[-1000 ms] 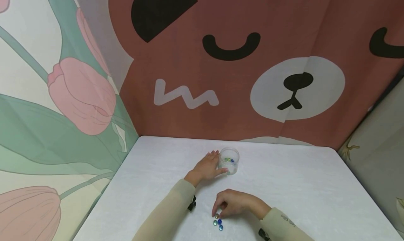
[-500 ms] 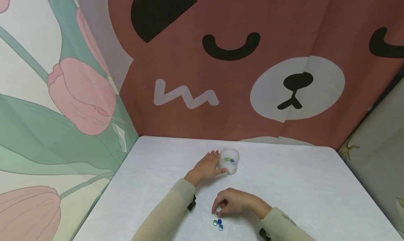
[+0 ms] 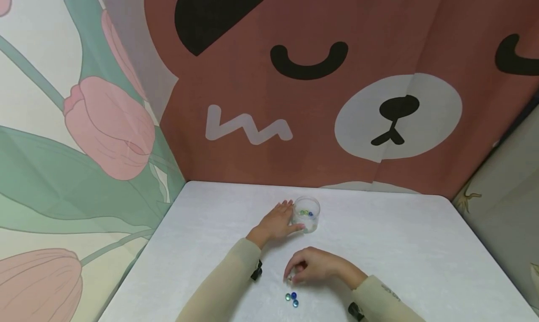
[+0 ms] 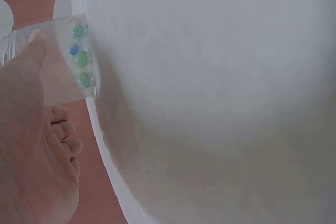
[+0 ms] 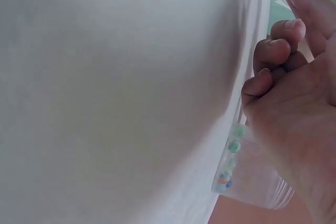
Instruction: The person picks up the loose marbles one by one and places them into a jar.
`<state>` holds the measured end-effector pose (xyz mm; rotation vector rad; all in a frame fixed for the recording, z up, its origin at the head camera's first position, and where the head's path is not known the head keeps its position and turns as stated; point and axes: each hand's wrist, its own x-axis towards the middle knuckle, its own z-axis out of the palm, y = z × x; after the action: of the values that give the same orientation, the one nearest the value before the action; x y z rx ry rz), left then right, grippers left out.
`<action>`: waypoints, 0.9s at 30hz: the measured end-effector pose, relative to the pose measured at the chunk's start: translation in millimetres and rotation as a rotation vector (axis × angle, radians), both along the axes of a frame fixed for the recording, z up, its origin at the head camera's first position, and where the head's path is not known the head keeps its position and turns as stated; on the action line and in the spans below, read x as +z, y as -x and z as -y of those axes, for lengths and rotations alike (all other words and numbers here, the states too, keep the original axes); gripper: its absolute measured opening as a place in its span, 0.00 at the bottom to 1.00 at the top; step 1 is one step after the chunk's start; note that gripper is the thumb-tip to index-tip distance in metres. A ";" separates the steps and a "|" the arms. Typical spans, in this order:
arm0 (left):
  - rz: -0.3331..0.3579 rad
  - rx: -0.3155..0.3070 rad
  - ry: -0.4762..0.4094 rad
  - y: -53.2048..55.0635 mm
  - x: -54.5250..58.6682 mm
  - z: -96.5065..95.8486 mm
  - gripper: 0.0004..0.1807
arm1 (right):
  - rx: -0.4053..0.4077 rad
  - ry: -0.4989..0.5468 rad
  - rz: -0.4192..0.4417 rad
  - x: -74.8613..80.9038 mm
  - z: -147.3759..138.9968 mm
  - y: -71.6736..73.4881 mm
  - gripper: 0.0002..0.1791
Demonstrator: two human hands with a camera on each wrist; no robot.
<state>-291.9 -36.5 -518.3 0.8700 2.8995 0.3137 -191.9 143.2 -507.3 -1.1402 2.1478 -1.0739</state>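
Observation:
A clear plastic jar (image 3: 311, 223) stands near the back of the table with several green and blue marbles (image 4: 81, 59) at its bottom. My left hand (image 3: 275, 223) lies against its left side, fingers straight and thumb across the front. Nearer the front, my right hand (image 3: 313, 265) pinches a small marble (image 3: 289, 278) between thumb and fingertips, mostly covered by them. Just below it on the tabletop sit a pale green marble (image 3: 288, 296), a dark blue marble (image 3: 293, 295) and a lighter blue marble (image 3: 295, 303), close together. In the right wrist view, the pinched marble is hidden.
A white cloth covers the table (image 3: 400, 247). Behind it hangs a reddish-brown curtain (image 3: 252, 163) with a bear's face, and a tulip-patterned curtain (image 3: 38, 172) runs along the left. Both sleeves carry dark wrist devices.
My right hand has lifted one marble from the small group and moved it slightly away toward the jar. Three marbles stay on the cloth. The left hand and jar hold still.

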 end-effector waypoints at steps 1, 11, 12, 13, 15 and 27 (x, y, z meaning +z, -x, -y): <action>-0.002 -0.002 0.000 0.2 -0.1 -0.1 0.51 | -0.011 0.001 0.008 0.5 -0.9 0.4 0.09; -0.010 0.002 -0.003 0.8 -2.9 0.1 0.52 | -0.073 0.006 -0.003 7.7 -6.7 2.1 0.09; -0.009 0.002 -0.001 0.5 -2.9 0.1 0.52 | -0.079 0.006 -0.009 8.6 -6.9 2.2 0.09; -0.008 0.003 0.003 0.2 -2.6 0.2 0.52 | -0.085 0.008 -0.013 9.3 -7.2 2.4 0.10; -0.009 0.003 0.006 -0.5 -2.3 0.2 0.52 | -0.101 0.012 -0.014 11.1 -7.5 2.7 0.10; -0.033 -0.003 0.017 -0.6 -3.3 0.3 0.52 | -0.170 0.069 -0.003 14.0 -12.2 7.1 0.11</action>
<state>-291.3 -36.9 -521.6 0.8849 2.9267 0.2764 -199.0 155.4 -493.3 -1.0028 2.2588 -1.2292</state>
